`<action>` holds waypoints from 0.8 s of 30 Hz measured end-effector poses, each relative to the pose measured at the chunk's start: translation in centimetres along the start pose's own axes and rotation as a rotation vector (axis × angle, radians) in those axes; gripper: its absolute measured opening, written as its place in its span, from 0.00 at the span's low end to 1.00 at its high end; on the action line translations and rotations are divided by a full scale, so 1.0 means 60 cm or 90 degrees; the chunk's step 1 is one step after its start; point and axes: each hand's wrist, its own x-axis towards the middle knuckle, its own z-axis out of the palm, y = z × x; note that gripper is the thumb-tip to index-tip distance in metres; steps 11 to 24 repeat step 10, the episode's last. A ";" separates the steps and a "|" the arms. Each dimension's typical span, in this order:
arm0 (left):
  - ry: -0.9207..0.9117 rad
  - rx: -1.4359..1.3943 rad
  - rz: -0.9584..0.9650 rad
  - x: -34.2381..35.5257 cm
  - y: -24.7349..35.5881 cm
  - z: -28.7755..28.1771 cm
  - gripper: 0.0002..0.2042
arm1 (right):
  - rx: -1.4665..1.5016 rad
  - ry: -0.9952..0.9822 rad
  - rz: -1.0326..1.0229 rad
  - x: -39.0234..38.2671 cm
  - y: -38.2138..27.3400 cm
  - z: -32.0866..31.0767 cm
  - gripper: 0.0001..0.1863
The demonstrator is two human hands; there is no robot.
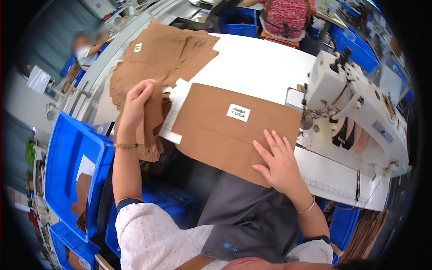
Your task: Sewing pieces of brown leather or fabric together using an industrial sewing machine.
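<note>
A brown fabric panel (216, 126) with a white label (238, 112) lies flat on the white sewing table, its near edge reaching over the table edge toward my lap. My right hand (280, 164) rests on the panel's near right part, fingers spread. Left of the panel, my left hand (140, 101) is closed in a pinch at the edge of a hanging brown fabric piece (154, 108). Beyond that hand a fanned stack of brown fabric pieces (166, 49) is heaped on the table. The panel's right edge comes close to the sewing machine's needle area.
A white sewing machine (355, 99) stands at the right. Blue bins (74, 157) with brown pieces are at the left, and another blue bin (238, 22) is at the back. A person in red (288, 18) sits at the far side. Brown fabric pieces (366, 236) hang at lower right.
</note>
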 end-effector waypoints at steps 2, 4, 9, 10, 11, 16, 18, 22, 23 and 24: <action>-0.134 0.007 -0.006 0.006 0.027 0.096 0.09 | 0.000 -0.023 0.023 0.002 0.001 0.001 0.35; -0.298 0.018 0.108 0.001 0.032 0.207 0.09 | -0.021 0.002 0.006 -0.001 0.002 0.003 0.34; -0.367 0.463 0.273 -0.009 0.005 0.405 0.10 | 0.163 -0.042 0.041 -0.005 0.031 0.024 0.34; -0.367 0.468 0.249 -0.008 -0.003 0.422 0.12 | 0.216 -0.027 0.070 -0.015 0.037 0.025 0.34; -0.367 0.468 0.249 -0.008 -0.003 0.422 0.12 | 0.216 -0.027 0.070 -0.015 0.037 0.025 0.34; -0.367 0.468 0.249 -0.008 -0.003 0.422 0.12 | 0.216 -0.027 0.070 -0.015 0.037 0.025 0.34; -0.367 0.468 0.249 -0.008 -0.003 0.422 0.12 | 0.216 -0.027 0.070 -0.015 0.037 0.025 0.34; -0.367 0.468 0.249 -0.008 -0.003 0.422 0.12 | 0.216 -0.027 0.070 -0.015 0.037 0.025 0.34; -0.367 0.468 0.249 -0.008 -0.003 0.422 0.12 | 0.216 -0.027 0.070 -0.015 0.037 0.025 0.34; -0.367 0.468 0.249 -0.008 -0.003 0.422 0.12 | 0.216 -0.027 0.070 -0.015 0.037 0.025 0.34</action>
